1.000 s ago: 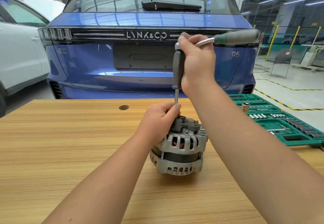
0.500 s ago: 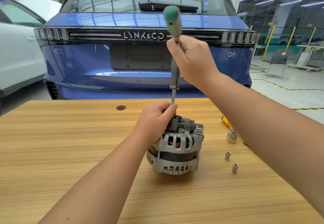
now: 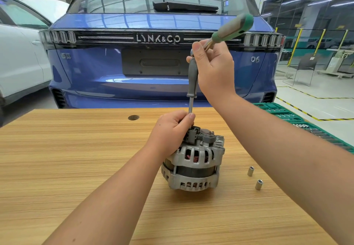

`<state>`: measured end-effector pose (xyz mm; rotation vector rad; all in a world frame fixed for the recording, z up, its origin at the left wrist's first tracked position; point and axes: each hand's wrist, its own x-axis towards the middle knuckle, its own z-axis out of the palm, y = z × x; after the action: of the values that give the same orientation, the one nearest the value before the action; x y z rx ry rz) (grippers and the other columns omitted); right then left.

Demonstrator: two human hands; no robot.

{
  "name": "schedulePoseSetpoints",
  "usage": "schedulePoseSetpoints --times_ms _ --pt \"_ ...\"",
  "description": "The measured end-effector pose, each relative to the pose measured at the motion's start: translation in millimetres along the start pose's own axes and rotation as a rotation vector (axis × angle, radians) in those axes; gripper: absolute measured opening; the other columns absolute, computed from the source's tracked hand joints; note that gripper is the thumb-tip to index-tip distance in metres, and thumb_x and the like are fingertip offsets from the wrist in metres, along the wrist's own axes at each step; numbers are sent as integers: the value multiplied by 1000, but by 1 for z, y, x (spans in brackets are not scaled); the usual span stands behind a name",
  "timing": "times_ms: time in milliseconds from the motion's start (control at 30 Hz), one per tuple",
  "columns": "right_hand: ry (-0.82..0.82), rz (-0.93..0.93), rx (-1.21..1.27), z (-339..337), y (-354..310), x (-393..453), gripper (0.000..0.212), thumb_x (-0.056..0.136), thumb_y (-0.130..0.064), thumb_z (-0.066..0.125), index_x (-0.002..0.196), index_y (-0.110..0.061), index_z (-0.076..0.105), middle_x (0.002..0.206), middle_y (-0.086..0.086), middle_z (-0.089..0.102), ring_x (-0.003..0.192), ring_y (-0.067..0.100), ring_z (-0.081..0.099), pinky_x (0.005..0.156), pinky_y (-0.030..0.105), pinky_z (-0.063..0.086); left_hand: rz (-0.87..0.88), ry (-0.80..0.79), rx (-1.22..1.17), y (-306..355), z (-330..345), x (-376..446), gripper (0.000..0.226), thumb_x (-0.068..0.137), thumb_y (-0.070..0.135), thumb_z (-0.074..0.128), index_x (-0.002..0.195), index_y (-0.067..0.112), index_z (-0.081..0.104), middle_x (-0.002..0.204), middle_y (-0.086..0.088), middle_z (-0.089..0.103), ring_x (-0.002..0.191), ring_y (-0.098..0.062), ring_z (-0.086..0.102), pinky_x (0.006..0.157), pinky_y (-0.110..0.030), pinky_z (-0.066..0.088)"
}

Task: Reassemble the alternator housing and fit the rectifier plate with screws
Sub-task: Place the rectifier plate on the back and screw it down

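Alternator (image 3: pixel 193 160): one; two hands, left (image 3: pixel 170 129) pinching driver shaft (image 3: pixel 190 106), right (image 3: pixel 214 70) gripping ratchet (image 3: pixel 228 32); two sockets (image 3: pixel 250 171).

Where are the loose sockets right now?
In the head view, two small sockets stand on the wooden table, just right of the alternator, under the right forearm.

Alternator (image 3: pixel 193 160) on the table (image 3: pixel 57 158); two sockets (image 3: pixel 250 171) to its right; car (image 3: pixel 159 53) behind.

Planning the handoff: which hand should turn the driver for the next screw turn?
Right. The right hand already grips the ratchet handle atop the driver; the left hand steadies the shaft on the alternator.
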<state>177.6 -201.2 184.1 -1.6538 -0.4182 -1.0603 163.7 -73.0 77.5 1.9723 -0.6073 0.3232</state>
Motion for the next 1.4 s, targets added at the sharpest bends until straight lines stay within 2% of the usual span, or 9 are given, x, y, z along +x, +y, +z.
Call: schedulePoseSetpoints --times_ms 133,333,433,567,767,1000,1100,1233,1400 --pt "30 2 -17 1 -1 0 35 100 -31 57 98 3 57 74 -9 68 79 20 71 81 56 56 -6 -5 1 0 0 0 37 104 38 51 72 23 62 59 16 51 60 0 47 59 -28 34" --pt "52 -32 -108 1 -1 -1 29 106 -26 51 96 -5 67 82 9 70 75 25 65 75 40 51 -3 -10 -5 1 0 0 37 105 37 50 73 23 62 61 17 53 62 0 48 61 -30 36" --pt "-49 -196 -243 -1 -3 1 24 104 -15 53 102 6 65 84 10 57 74 21 49 71 30 40 -7 -9 0 1 0 -1 37 105 37 49 72 28 62 60 20 54 63 1 50 61 -29 35" --pt "-208 -309 -442 -6 -8 14 25 102 -14 52 96 8 63 92 19 60 86 27 54 79 33 42 -13 -4 18 1 0 -1 37 106 38 48 74 27 63 61 23 56 64 4 51 61 -28 34" --pt "-447 -316 -817 -2 -21 26 23 105 -25 40 116 -15 58 102 8 54 85 35 54 71 45 45 -19 8 2 4 1 -2 38 107 41 46 74 32 62 60 28 57 65 8 53 62 -27 34" --pt "-728 -185 -993 2 -44 58 55 103 -62 24 72 -23 48 72 -3 53 70 21 51 59 34 31 -49 10 -50 1 0 -1 31 106 44 46 83 35 66 77 27 64 76 9 56 66 -28 39" --pt "-709 40 -932 4 -44 71 49 99 -56 45 78 -16 63 64 2 66 61 18 61 54 29 38 -46 10 -67 0 1 -1 18 104 47 50 93 40 63 80 30 64 75 10 57 66 -23 40" --pt "-700 619 -367 -5 -35 81 25 101 -32 57 103 -8 64 61 -2 66 59 18 70 62 32 59 -58 -9 -130 -3 2 2 8 101 46 56 103 39 59 65 25 56 62 6 53 65 -22 41" --pt "-636 1103 277 -13 -27 78 19 101 -24 49 105 -11 63 56 -14 47 48 6 50 78 37 53 -36 -20 -136 -5 1 3 14 98 48 58 95 36 62 64 24 56 60 4 50 64 -25 40"
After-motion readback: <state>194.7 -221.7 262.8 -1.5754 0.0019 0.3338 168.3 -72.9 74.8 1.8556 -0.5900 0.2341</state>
